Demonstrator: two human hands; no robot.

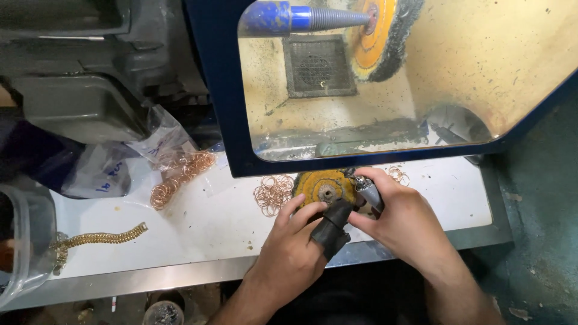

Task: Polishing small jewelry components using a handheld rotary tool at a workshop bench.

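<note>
My left hand (295, 253) wears a black finger guard (332, 227) on the thumb and touches a yellow round buffing wheel (324, 186) lying on the white bench top (211, 222). My right hand (400, 219) grips a small grey metal tool (368, 191) pressed against the wheel's right side. Both hands meet at the wheel, just under the blue hood's lower edge. A pile of thin copper-coloured rings (273, 194) lies immediately left of the wheel.
Above stands a blue polishing hood (220, 90) with a clear window, a threaded spindle (313, 18) and a mounted brush wheel (382, 36). More rings (180, 171), plastic bags (102, 171), a gold chain bracelet (99, 239) and a clear container (24, 241) lie left.
</note>
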